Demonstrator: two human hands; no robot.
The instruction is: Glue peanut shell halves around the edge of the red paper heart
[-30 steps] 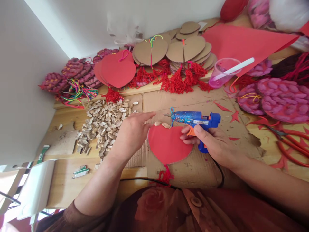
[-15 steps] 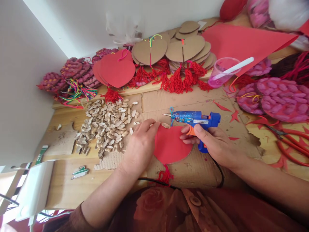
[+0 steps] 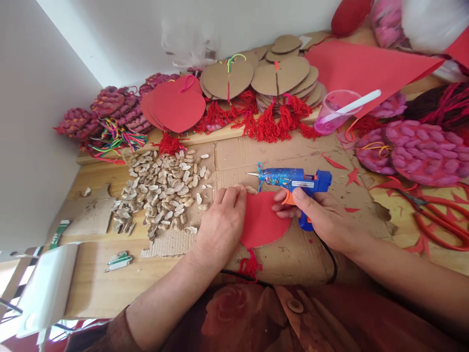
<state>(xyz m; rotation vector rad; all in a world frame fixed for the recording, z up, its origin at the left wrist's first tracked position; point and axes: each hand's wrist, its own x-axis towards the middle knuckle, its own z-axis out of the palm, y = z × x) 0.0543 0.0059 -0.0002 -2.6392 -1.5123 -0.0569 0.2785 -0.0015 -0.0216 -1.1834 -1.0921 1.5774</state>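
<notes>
My right hand (image 3: pixel 322 217) is wrapped round the handle of a blue hot glue gun (image 3: pixel 282 176), fingers by its orange trigger. The metal nozzle points left, above the top edge of a red round piece (image 3: pixel 267 220) with a red tassel (image 3: pixel 249 265) at its lower edge. Over the left part of this piece lies my left hand (image 3: pixel 223 217), its fingers pressed together at the top edge. Whatever they may hold is hidden. A peanut shell (image 3: pixel 251 189) shows just right of those fingertips. Left of the hand spreads a pile of peanut shells (image 3: pixel 161 190).
Red heart shapes (image 3: pixel 179 105), cardboard discs (image 3: pixel 280 76) and red tassels (image 3: pixel 269 124) line the back. A pink cup (image 3: pixel 331 117) holds a white stick. Orange-handled scissors (image 3: pixel 439 220), red scraps (image 3: pixel 352 177) and pink shell-covered pieces (image 3: pixel 428 151) lie right. The gun's black cord (image 3: pixel 331 259) runs in front.
My left hand has shifted slightly right, covering more of the red piece's left side. My right hand and the glue gun stay nearly still.
</notes>
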